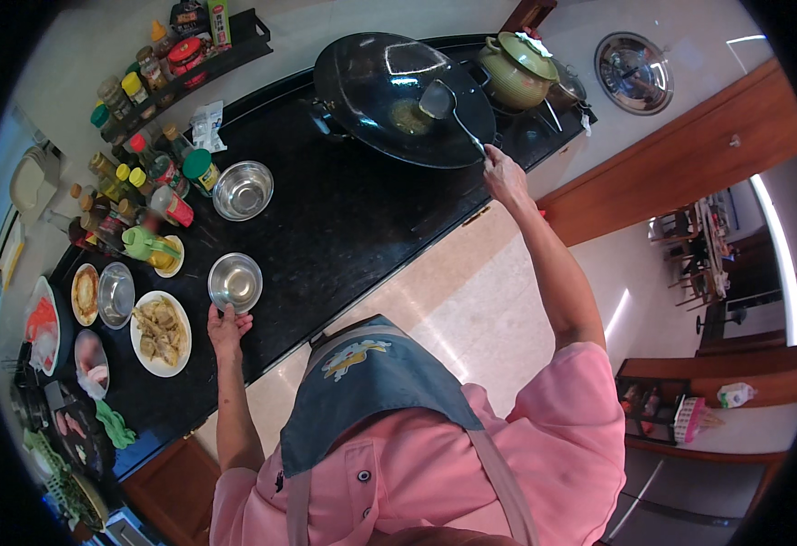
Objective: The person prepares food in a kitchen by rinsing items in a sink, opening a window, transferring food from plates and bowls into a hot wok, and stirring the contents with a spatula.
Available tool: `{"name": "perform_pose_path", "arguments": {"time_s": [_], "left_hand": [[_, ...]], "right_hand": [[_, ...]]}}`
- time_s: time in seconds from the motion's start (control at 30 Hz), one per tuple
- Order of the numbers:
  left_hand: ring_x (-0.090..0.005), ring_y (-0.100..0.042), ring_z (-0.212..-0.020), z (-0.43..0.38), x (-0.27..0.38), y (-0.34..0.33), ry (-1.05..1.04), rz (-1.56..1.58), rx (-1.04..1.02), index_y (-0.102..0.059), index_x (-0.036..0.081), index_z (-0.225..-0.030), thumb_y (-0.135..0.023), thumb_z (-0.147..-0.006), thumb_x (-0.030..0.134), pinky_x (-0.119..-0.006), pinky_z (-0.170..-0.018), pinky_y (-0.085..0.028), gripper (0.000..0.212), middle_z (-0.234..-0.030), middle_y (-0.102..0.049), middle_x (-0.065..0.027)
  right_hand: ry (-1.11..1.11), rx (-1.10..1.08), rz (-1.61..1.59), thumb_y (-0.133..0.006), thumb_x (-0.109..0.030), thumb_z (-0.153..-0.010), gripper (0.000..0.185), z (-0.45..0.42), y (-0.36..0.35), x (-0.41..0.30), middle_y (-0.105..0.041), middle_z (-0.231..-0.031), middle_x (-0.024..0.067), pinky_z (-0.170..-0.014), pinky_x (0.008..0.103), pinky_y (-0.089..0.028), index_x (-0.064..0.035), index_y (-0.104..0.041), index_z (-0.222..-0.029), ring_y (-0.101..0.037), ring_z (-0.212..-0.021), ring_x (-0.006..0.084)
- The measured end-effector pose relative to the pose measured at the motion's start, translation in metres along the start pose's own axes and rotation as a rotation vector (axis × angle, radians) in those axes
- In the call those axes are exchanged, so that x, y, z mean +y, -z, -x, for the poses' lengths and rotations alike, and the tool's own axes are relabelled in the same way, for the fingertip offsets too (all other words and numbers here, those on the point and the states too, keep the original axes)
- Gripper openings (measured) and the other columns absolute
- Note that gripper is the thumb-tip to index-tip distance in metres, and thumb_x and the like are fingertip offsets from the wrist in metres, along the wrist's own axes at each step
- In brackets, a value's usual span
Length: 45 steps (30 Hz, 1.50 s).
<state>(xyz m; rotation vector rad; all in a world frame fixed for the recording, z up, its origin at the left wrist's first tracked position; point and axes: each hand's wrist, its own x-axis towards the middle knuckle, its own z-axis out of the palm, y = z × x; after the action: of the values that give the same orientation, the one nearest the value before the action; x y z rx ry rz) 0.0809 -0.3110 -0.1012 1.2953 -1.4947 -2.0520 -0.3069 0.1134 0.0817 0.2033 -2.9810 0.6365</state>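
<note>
My right hand (505,179) grips the handle of a metal wok spatula (465,128). The spatula's broad head lies inside a large black wok (354,82), beside a small pool of oily liquid (409,117) at the bottom. On the left, my left hand (226,332) has its fingers at the near rim of a small stainless steel bowl (235,281), which looks bare inside. A second steel bowl (243,191) sits farther back on the black countertop (316,232). Left of my left hand is a white plate of pale cooked food pieces (161,333).
Seasoning bottles (166,170) crowd the back left, below a black wall rack (200,75). A green-spouted oil jug (149,246) stands near another steel bowl (116,295). Right of the wok is a lidded green pot (518,72). A cutting board (74,423) with meat lies far left.
</note>
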Motion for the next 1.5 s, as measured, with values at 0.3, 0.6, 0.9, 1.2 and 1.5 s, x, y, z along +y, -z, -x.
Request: {"name": "perform_pose_path", "arguments": {"time_s": [0.3, 0.6, 0.9, 1.2, 1.5], "left_hand": [[-0.0126, -0.064, -0.058, 0.022, -0.002, -0.02, -0.057, 0.086, -0.033, -0.046, 0.006, -0.131, -0.053, -0.097, 0.015, -0.023, -0.051, -0.053, 0.037, -0.075, -0.066, -0.0068], [-0.0125, -0.064, -0.056, 0.097, 0.008, -0.07, -0.101, 0.087, 0.026, -0.046, 0.006, -0.133, -0.053, -0.096, 0.014, -0.023, -0.049, -0.052, 0.039, -0.074, -0.066, -0.0075], [-0.0118, -0.064, -0.056, 0.165, -0.027, -0.15, -0.102, 0.148, 0.195, -0.045, 0.005, -0.133, -0.052, -0.096, 0.014, -0.022, -0.05, -0.053, 0.039, -0.076, -0.067, -0.0088], [-0.0126, -0.064, -0.056, 0.214, -0.03, -0.209, -0.097, 0.165, 0.235, -0.046, 0.005, -0.133, -0.053, -0.096, 0.014, -0.023, -0.049, -0.053, 0.039, -0.073, -0.066, -0.0082], [-0.0127, -0.064, -0.055, 0.222, -0.025, -0.206, -0.144, 0.206, 0.296, -0.046, 0.005, -0.133, -0.054, -0.095, 0.014, -0.023, -0.049, -0.053, 0.039, -0.071, -0.065, -0.0079]], "right_hand": [[-0.042, -0.096, 0.018, -0.041, -0.022, -0.093, 0.039, 0.0, 0.003, 0.014, -0.066, -0.097, 0.0202, -0.078, 0.0447, -0.05, -0.0154, -0.057, -0.128, -0.064, -0.087, 0.037], [-0.252, -0.465, -0.376, -0.056, -0.021, -0.089, 0.039, -0.069, 0.077, 0.026, -0.051, -0.074, -0.0031, -0.059, 0.0358, -0.055, -0.0153, -0.055, -0.128, -0.052, -0.064, 0.0102], [-0.102, -0.883, -0.045, -0.055, -0.024, -0.092, 0.03, -0.164, 0.148, 0.04, -0.047, -0.063, -0.0048, -0.06, 0.0381, -0.057, -0.0162, -0.055, -0.121, -0.043, -0.048, 0.0068], [0.061, -1.074, 0.359, -0.056, -0.031, -0.091, 0.024, -0.213, 0.167, 0.015, -0.044, -0.059, -0.005, -0.045, 0.0246, -0.038, -0.0159, -0.067, -0.107, -0.036, -0.047, 0.0072], [0.19, -0.933, 0.154, -0.058, -0.034, -0.093, 0.021, -0.211, 0.102, 0.032, -0.045, -0.053, -0.0044, -0.036, 0.0242, -0.029, -0.0173, -0.071, -0.098, -0.035, -0.041, 0.0078]]}}
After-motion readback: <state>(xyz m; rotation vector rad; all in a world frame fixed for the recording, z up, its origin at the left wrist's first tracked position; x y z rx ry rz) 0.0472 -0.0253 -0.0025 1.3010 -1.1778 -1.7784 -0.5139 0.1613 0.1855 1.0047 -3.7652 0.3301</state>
